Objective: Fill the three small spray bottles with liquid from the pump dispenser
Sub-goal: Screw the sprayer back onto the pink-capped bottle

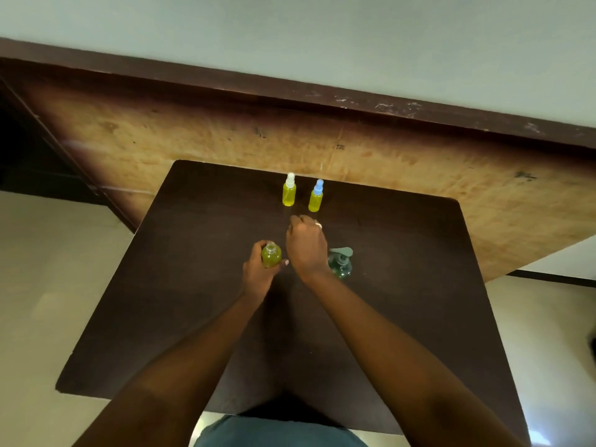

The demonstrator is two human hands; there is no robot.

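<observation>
On the dark table [403, 285], both hands work just beside the pump dispenser [341, 262].
Right hand [306, 243] curls, its contents hidden; left hand [259, 272] wraps the uncapped third bottle [271, 254] at mid-body. It is probably light and slick, best kept upright. White-capped bottle [289, 190] and blue-capped bottle [316, 195] stand full beyond.

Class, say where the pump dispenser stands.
In the head view, the pump dispenser stands on the dark table, just right of the right hand.
</observation>
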